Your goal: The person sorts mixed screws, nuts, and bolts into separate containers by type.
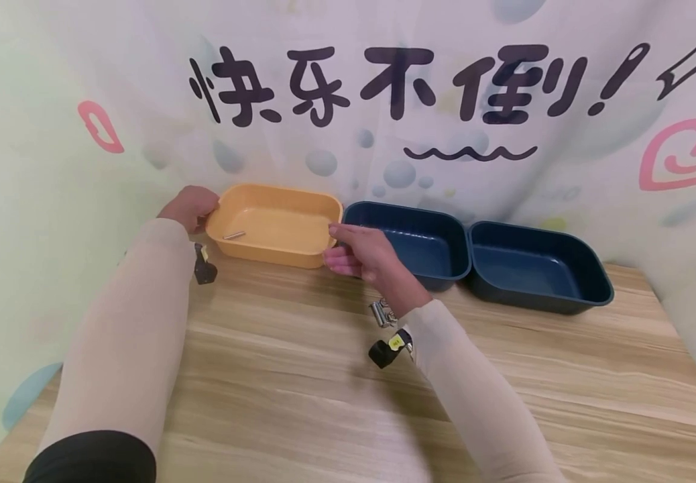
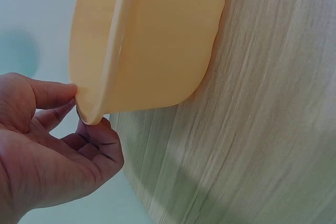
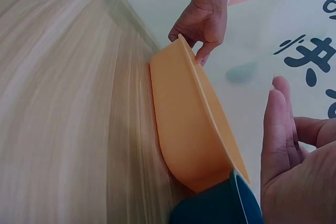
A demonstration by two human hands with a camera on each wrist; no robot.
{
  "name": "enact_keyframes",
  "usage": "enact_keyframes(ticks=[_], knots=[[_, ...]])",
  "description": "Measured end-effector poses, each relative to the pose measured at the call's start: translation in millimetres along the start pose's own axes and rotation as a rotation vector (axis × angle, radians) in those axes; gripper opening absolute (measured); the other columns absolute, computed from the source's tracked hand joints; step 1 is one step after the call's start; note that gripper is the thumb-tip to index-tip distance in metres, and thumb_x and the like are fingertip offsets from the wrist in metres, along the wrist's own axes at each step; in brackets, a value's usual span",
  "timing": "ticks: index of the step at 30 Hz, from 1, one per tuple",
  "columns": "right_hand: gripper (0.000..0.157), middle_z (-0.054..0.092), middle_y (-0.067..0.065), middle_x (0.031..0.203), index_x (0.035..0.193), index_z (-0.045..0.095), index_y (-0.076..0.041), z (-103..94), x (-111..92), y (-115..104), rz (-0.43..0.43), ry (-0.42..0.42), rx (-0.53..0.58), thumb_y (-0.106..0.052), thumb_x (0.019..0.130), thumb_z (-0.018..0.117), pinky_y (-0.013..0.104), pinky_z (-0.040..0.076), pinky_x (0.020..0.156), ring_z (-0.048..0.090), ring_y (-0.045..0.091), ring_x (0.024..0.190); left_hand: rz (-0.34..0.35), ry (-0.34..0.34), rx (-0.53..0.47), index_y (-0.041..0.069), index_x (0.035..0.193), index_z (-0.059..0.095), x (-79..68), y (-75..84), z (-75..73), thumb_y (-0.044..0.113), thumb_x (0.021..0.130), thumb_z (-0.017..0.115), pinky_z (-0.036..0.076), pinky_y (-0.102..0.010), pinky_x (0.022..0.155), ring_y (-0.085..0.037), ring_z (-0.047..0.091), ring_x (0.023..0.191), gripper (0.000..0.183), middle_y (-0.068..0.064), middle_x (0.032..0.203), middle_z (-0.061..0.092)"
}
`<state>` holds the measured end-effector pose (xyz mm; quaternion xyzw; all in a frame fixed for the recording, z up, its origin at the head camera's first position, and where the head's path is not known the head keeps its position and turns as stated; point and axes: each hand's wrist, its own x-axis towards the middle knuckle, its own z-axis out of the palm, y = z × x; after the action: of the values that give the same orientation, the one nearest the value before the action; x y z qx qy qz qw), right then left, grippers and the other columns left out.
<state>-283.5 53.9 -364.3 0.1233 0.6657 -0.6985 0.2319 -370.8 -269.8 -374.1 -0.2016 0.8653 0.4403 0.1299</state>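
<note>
A yellow plastic bin (image 1: 287, 228) stands on the wooden table against the backdrop, with a small metal pin (image 1: 234, 235) lying inside at its left. My left hand (image 1: 192, 206) pinches the rim at the bin's left end; the left wrist view shows thumb and curled fingers on the rim (image 2: 114, 45). At the opposite end is my right hand (image 1: 363, 253), its fingers fairly straight beside the bin's right rim. In the right wrist view that hand (image 3: 299, 156) appears apart from the bin and holds nothing.
Two dark blue bins (image 1: 426, 248) (image 1: 535, 272) stand in a row to the right of the yellow one. Small shiny metal parts (image 1: 379, 314) lie near my right wrist, their kind unclear. Behind everything hangs a printed cloth backdrop (image 1: 324, 161).
</note>
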Motion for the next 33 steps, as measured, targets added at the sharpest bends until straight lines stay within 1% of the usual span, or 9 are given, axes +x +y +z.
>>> enact_keyframes(ticks=[3, 7, 9, 14, 18, 22, 28, 30, 33], knots=[[0.034, 0.072, 0.012, 0.081, 0.121, 0.066, -0.022, -6.3, -5, 5, -0.002, -0.004, -0.030, -0.036, 0.091, 0.068, 0.029, 0.058, 0.060, 0.071, 0.019, 0.062, -0.004, 0.003, 0.001, 0.000, 0.108, 0.052, 1.9, -0.4, 0.9, 0.011, 0.094, 0.042, 0.046, -0.022, 0.054, -0.011, 0.048, 0.059, 0.021, -0.001, 0.070, 0.046], [0.039, 0.071, 0.011, 0.076, 0.128, 0.064, -0.020, -15.8, -12, 11, -0.020, -0.028, -0.053, -0.034, 0.092, 0.067, 0.029, 0.057, 0.058, 0.070, 0.018, 0.059, -0.002, 0.002, -0.003, 0.000, 0.109, 0.052, 0.7, -1.8, -0.2, 0.012, 0.095, 0.042, 0.047, -0.022, 0.056, -0.011, 0.048, 0.062, 0.021, -0.002, 0.075, 0.046], [0.039, 0.071, 0.011, 0.075, 0.129, 0.063, -0.020, -21.4, -16, 14, -0.023, -0.035, -0.063, -0.034, 0.092, 0.067, 0.029, 0.057, 0.058, 0.070, 0.018, 0.059, 0.002, 0.000, -0.001, 0.000, 0.108, 0.052, -0.5, -2.3, -1.0, 0.012, 0.095, 0.042, 0.046, -0.022, 0.055, -0.011, 0.048, 0.061, 0.021, -0.001, 0.074, 0.046], [0.037, 0.071, 0.010, 0.075, 0.127, 0.064, -0.020, -35.7, -24, 21, 0.001, -0.034, -0.099, -0.035, 0.093, 0.066, 0.029, 0.057, 0.058, 0.069, 0.017, 0.059, 0.009, -0.003, 0.010, -0.001, 0.107, 0.053, -3.9, -0.4, -2.0, 0.011, 0.092, 0.042, 0.045, -0.021, 0.054, -0.010, 0.047, 0.059, 0.022, 0.000, 0.070, 0.046], [0.035, 0.071, 0.009, 0.075, 0.126, 0.065, -0.019, -45.8, -29, 28, 0.016, -0.023, -0.116, -0.033, 0.093, 0.065, 0.029, 0.057, 0.058, 0.069, 0.017, 0.058, 0.012, -0.001, 0.004, -0.001, 0.109, 0.053, -4.7, -0.3, -1.5, 0.011, 0.093, 0.042, 0.046, -0.021, 0.054, -0.011, 0.049, 0.062, 0.022, -0.003, 0.076, 0.049], [0.033, 0.071, 0.008, 0.074, 0.124, 0.066, -0.019, -56.0, -31, 36, 0.030, -0.002, -0.122, -0.032, 0.093, 0.066, 0.029, 0.057, 0.058, 0.068, 0.017, 0.058, 0.008, -0.004, -0.007, 0.000, 0.108, 0.052, -5.7, 0.9, -0.1, 0.012, 0.094, 0.043, 0.047, -0.021, 0.054, -0.011, 0.051, 0.064, 0.021, -0.003, 0.079, 0.050], [0.041, 0.069, 0.006, 0.070, 0.132, 0.060, -0.013, -67.0, -32, 48, 0.043, -0.027, -0.142, -0.028, 0.094, 0.064, 0.027, 0.056, 0.056, 0.066, 0.013, 0.055, -0.009, 0.002, -0.010, -0.001, 0.115, 0.053, -6.2, 0.5, -0.5, 0.013, 0.095, 0.043, 0.047, -0.020, 0.054, -0.011, 0.052, 0.064, 0.025, -0.004, 0.080, 0.051], [0.040, 0.069, 0.006, 0.069, 0.132, 0.060, -0.013, -70.1, -31, 52, 0.051, -0.025, -0.155, -0.028, 0.095, 0.064, 0.027, 0.056, 0.055, 0.066, 0.013, 0.055, -0.011, 0.008, -0.009, -0.001, 0.117, 0.053, -5.6, 0.5, -0.5, 0.013, 0.096, 0.043, 0.047, -0.020, 0.055, -0.011, 0.053, 0.064, 0.027, -0.004, 0.081, 0.051], [0.038, 0.069, 0.006, 0.070, 0.130, 0.062, -0.012, -74.6, -29, 56, 0.062, -0.014, -0.175, -0.027, 0.095, 0.063, 0.028, 0.056, 0.055, 0.065, 0.014, 0.054, -0.001, 0.006, -0.006, -0.001, 0.115, 0.052, -4.5, 0.3, -0.6, 0.014, 0.095, 0.043, 0.047, -0.021, 0.055, -0.011, 0.052, 0.064, 0.026, -0.004, 0.080, 0.050]])
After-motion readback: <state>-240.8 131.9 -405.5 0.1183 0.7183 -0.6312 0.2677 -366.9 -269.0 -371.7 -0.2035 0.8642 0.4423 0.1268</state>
